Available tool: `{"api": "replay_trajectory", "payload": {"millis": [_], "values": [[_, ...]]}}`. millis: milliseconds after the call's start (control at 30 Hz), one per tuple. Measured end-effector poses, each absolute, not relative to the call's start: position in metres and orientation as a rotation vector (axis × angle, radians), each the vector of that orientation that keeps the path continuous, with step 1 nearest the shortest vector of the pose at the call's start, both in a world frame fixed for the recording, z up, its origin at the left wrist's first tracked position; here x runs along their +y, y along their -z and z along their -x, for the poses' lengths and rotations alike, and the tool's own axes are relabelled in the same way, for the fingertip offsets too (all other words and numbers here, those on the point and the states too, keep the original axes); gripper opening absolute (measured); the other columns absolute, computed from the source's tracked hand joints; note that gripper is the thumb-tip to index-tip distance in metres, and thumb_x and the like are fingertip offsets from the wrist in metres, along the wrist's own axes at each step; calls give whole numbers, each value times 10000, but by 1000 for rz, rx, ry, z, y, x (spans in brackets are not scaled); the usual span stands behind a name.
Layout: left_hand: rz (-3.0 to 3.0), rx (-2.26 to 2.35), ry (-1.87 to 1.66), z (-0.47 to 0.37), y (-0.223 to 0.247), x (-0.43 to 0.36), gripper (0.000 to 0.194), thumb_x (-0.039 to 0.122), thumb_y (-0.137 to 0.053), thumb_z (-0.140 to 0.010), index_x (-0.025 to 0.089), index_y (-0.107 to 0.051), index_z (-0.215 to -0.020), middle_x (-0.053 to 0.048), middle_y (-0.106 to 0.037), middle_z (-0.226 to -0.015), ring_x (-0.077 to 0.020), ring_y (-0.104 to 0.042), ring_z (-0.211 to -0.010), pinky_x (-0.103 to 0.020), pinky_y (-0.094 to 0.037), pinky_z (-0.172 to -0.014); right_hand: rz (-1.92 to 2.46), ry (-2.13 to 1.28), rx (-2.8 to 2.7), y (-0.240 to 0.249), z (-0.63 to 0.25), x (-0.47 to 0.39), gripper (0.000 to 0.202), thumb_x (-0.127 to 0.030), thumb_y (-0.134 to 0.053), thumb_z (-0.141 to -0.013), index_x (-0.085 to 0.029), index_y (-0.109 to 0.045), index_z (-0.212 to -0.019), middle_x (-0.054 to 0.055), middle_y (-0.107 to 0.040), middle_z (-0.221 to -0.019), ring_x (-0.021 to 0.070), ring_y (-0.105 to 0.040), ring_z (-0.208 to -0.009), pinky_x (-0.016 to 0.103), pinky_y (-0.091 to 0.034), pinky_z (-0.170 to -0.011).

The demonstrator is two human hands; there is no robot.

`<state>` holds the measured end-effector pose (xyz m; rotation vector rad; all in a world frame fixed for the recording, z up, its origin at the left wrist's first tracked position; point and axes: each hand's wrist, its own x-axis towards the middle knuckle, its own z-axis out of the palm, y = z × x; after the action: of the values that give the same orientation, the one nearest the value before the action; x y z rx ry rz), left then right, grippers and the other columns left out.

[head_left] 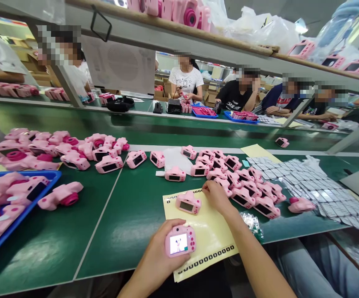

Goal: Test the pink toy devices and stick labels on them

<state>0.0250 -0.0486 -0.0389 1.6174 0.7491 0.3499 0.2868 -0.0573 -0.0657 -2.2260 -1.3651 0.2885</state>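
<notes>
My left hand (158,250) is closed around a pink toy camera (181,241), whose lit screen shows a small cartoon figure. Below it lies a yellow sheet (213,229) with rows of black ring shapes along its near and far edges. At the sheet's far edge, my right hand (218,196) has its fingers pinched together; what they hold, if anything, is too small to make out. Another pink toy camera (188,203) with a dark screen rests on the sheet, between my hands. Just right of my right hand is a group of pink toy cameras (243,197).
At left, a blue tray (53,178) holds pink cameras, with a pile of cameras (73,151) behind it. Sheets of pale labels (319,192) and a small clear bag (252,225) lie to the right. A shelf (198,35) crosses overhead. Several people sit across the green conveyor (154,132).
</notes>
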Motion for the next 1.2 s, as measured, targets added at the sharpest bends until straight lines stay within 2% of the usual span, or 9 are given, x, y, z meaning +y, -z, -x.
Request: {"api": "replay_trajectory", "payload": {"millis": [100, 300, 400, 467, 533, 633, 733, 900, 1200], "values": [[-1642, 754, -339, -26, 37, -47, 552, 132, -707, -667, 240, -534, -1180, -32, -635, -1109, -223, -616, -998, -311, -458, -884, 2220, -312, -1387, 71, -292, -56, 144, -84, -490, -860, -149, -616, -834, 83, -650, -890, 200, -589, -830, 281, -398, -704], [-1603, 755, -341, -28, 36, -46, 569, 147, -718, -654, 220, -534, -1187, -53, -631, -1125, -240, -613, -1005, -322, -465, -873, 2153, -308, -1360, 62, -292, -58, 133, -85, -496, -853, -164, -557, -766, 69, -629, -844, 198, -578, -806, 290, -412, -717], [-1583, 772, -353, -27, 37, -47, 580, 149, -720, -648, 216, -532, -1193, -51, -642, -1114, -241, -620, -991, -321, -475, -862, 2109, -221, -1279, 43, -272, -75, 99, -130, -467, -906, -162, -535, -842, 84, -613, -901, 204, -568, -845, 306, -426, -755], [-1589, 786, -380, -27, 37, -48, 577, 142, -720, -644, 216, -542, -1187, -47, -651, -1104, -240, -626, -979, -321, -483, -861, 1994, -215, -1244, 29, -247, -92, 90, -194, -455, -944, -172, -525, -893, 69, -597, -916, 186, -559, -822, 292, -437, -740], [-1609, 781, -422, -28, 35, -50, 572, 131, -716, -640, 215, -554, -1183, -50, -656, -1111, -243, -631, -983, -325, -491, -868, 1753, -367, -1266, 18, -217, -111, 89, -229, -484, -943, -194, -537, -882, 29, -584, -852, 159, -548, -741, 262, -438, -669], [-1681, 747, -493, -31, 31, -53, 550, 123, -693, -668, 221, -564, -1194, -69, -642, -1167, -252, -625, -1025, -339, -500, -888, 1600, -505, -1336, 12, -180, -129, 80, -192, -485, -929, -200, -540, -870, 20, -565, -852, 148, -547, -724, 251, -433, -640], [-1793, 721, -534, -34, 28, -56, 521, 118, -669, -712, 247, -564, -1205, -68, -609, -1220, -238, -610, -1047, -338, -498, -898, 1642, -431, -1419, 15, -164, -132, 106, -159, -443, -933, -192, -536, -894, 47, -558, -896, 180, -554, -803, 287, -444, -702], [-1871, 712, -558, -34, 27, -61, 523, 93, -658, -725, 273, -561, -1207, -39, -592, -1222, -206, -602, -1034, -303, -494, -877, 1682, -399, -1473, 19, -166, -131, 114, -134, -426, -934, -191, -521, -904, 51, -556, -889, 195, -552, -812, 302, -449, -708], [-1906, 704, -562, -34, 22, -64, 505, 69, -631, -725, 277, -568, -1180, -29, -587, -1217, -205, -591, -1052, -298, -481, -890, 1661, -341, -1517, 15, -166, -135, 115, -125, -461, -920, -197, -544, -884, 45, -578, -859, 183, -567, -775, 273, -461, -647]]}}
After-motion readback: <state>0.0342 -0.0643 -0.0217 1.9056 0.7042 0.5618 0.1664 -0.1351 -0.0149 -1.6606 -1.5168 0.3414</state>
